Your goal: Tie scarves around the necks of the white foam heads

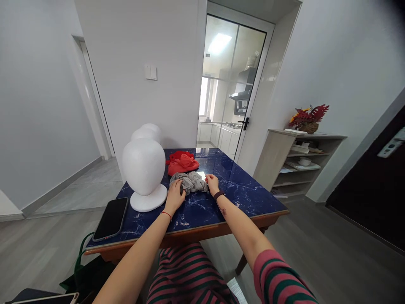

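A bunched, wrinkled grey cloth (193,182) lies on the blue marbled table top between my two hands. My left hand (175,195) grips its left end, fingers bent over the folds. At the right end, my right hand (212,183) has its fingers curled in and pinches the edge of the fabric. A small bright white patch (201,174) shows just behind the cloth near my right fingers; I cannot tell whether it is a tag or a reflection. Behind the grey piece is a heap of red cloth (183,164).
White foam heads (144,166) stand left of the cloth, one behind another. A black phone (111,218) lies at the table's left front corner. Beyond the table (253,202) are a glass door (234,76) and, to the right, a low shelf (300,158).
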Motion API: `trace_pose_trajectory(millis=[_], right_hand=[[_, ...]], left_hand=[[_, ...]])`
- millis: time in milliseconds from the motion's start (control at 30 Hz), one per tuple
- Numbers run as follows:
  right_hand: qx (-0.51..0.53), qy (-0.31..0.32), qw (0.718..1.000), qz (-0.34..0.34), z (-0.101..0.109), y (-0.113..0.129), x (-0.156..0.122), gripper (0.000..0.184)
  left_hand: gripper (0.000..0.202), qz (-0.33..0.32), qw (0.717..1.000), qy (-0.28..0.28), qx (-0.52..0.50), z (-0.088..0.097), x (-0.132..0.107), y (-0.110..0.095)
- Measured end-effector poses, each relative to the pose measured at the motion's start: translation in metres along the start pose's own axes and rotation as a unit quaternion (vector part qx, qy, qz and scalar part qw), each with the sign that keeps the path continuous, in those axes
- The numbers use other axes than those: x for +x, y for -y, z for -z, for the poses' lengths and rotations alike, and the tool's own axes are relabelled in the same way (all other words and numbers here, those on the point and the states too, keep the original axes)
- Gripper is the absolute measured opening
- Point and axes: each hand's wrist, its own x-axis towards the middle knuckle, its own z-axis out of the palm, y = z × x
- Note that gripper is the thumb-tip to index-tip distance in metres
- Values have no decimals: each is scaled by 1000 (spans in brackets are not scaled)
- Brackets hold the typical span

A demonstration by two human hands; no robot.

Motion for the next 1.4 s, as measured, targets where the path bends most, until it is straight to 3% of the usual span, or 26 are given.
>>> trace_pose_trajectory(millis=[267,400,533,800,1400], right_hand=[[-34,-51,998,20,6,5,-10,17],[-41,-55,997,23,8,6,-13,17],[-43,-56,997,27,10,6,-16,17],[-37,-49,998,30,11,6,-19,17],[-19,-38,999,28,11,-1,-16,17]], left_hand=[[41,-4,1000,-24,10,10,-8,-11],[30,2,999,-36,27,19,-12,-21],[18,4,999,2,39,23,-17,-25],[18,-42,993,95,53,24,-22,-30],[19,-59,991,108,57,24,-24,-30]])
